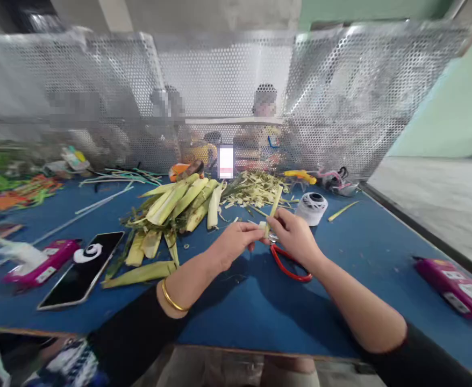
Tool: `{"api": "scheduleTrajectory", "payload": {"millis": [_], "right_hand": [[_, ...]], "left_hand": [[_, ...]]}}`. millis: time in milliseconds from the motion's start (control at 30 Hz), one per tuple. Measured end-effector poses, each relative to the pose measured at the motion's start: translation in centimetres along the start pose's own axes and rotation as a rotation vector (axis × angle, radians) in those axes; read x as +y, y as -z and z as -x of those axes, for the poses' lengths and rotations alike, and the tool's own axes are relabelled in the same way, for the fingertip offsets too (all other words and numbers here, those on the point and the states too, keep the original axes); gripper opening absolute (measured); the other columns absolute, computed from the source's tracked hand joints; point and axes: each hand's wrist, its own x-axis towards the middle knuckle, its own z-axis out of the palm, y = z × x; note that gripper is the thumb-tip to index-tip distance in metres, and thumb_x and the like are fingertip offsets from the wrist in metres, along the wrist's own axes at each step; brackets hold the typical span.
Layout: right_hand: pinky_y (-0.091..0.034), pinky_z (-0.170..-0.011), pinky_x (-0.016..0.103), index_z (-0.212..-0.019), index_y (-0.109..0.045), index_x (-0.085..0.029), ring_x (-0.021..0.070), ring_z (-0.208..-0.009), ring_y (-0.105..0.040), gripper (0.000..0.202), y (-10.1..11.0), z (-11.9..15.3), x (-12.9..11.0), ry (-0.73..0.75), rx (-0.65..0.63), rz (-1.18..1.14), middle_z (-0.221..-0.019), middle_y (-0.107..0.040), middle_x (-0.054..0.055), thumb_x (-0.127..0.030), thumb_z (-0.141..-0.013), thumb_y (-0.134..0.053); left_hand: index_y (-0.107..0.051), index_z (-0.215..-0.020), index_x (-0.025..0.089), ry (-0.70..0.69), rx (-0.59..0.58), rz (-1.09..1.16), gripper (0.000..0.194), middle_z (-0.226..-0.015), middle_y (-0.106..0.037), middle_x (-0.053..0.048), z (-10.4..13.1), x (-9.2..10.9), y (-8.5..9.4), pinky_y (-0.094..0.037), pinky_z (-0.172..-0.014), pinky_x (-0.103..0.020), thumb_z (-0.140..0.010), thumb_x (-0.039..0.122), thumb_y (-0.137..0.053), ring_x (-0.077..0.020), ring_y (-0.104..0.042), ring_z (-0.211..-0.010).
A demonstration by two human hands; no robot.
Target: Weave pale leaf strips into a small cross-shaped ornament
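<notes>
While both hands meet above the blue tabletop (pixel 228 322), the left hand (pixel 238 241) has its fingers closed, thumb and fingertips pinching the low end of a pale husk strip (pixel 276 200). Gripping the same strip a little higher, the right hand (pixel 295 236) is closed too, its fingers curled. The strip is narrow, yellow-green and flat, and stands up at a slant past the right hand, leaning slightly to the right; its low end is mostly covered by the fingers. Just below the hands lie scissors with red handles (pixel 290 269), their blades partly hidden. A spool of white thread (pixel 312 208) stands near the right hand, and a pile of green husks (pixel 179 204) lies beyond the left forearm, beside a heap of cut scraps (pixel 256 189).
</notes>
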Motion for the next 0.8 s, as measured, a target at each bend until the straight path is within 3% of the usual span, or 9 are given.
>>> {"api": "scheduleTrajectory", "payload": {"millis": [200,333,467,567,667,800], "right_hand": [[-0.024,-0.052,0.026,-0.061,-0.037,-0.022,0.0123,-0.052,-0.034,0.032,-0.3,0.2,0.3,-0.016,-0.015,-0.014,-0.052,-0.04,-0.004,-0.042,-0.085,-0.046],[-0.029,-0.052,0.025,-0.075,-0.052,-0.021,0.0124,-0.052,-0.042,0.021,-0.1,0.2,0.4,-0.002,-0.08,-0.104,-0.056,-0.05,-0.004,-0.04,-0.085,-0.051],[-0.032,-0.05,0.024,-0.095,-0.054,-0.02,0.0112,-0.049,-0.042,0.019,0.3,0.2,0.0,0.078,-0.189,-0.261,-0.055,-0.049,-0.007,-0.035,-0.084,-0.055],[-0.035,-0.051,0.024,-0.099,-0.058,-0.02,0.0111,-0.052,-0.046,0.019,0.6,0.3,-0.1,0.123,-0.306,-0.37,-0.061,-0.053,-0.005,-0.033,-0.087,-0.053],[-0.044,-0.063,0.027,-0.095,-0.065,-0.02,0.0131,-0.066,-0.057,0.019,0.8,0.3,-0.1,0.195,-0.39,-0.402,-0.076,-0.063,0.001,-0.026,-0.088,-0.048],[-0.046,-0.071,0.029,-0.091,-0.068,-0.021,0.015,-0.077,-0.059,0.016,0.7,0.5,0.0,0.365,-0.337,-0.285,-0.083,-0.063,0.002,-0.018,-0.085,-0.053]], "left_hand": [[-0.069,-0.064,0.015,-0.001,0.162,-0.135,0.021,-0.058,-0.06,0.002,-0.1,-0.4,-0.4,-0.029,-0.049,-0.023,-0.07,0.035,-0.068,-0.0075,-0.037,-0.05],[-0.068,-0.067,0.015,-0.001,0.191,0.034,0.02,-0.065,-0.064,0.0,-0.6,-1.2,-0.2,-0.038,-0.053,-0.022,-0.072,0.034,-0.069,-0.0074,-0.047,-0.052],[-0.069,-0.077,0.016,0.094,0.203,0.215,0.024,-0.076,-0.069,-0.004,-0.8,-1.1,0.1,-0.048,-0.059,-0.024,-0.068,0.037,-0.076,-0.0153,-0.064,-0.072],[-0.068,-0.077,0.015,0.08,0.235,0.209,0.022,-0.079,-0.069,-0.005,-0.6,-0.6,0.2,-0.048,-0.056,-0.022,-0.07,0.035,-0.075,-0.017,-0.066,-0.078],[-0.07,-0.078,0.015,0.026,0.259,0.169,0.019,-0.081,-0.069,-0.004,-0.5,-0.2,0.3,-0.047,-0.053,-0.02,-0.072,0.033,-0.072,-0.0137,-0.063,-0.072],[-0.071,-0.079,0.015,-0.007,0.268,0.184,0.018,-0.079,-0.069,-0.003,-0.9,-0.5,0.5,-0.045,-0.051,-0.019,-0.07,0.031,-0.072,-0.0105,-0.059,-0.065]]}}
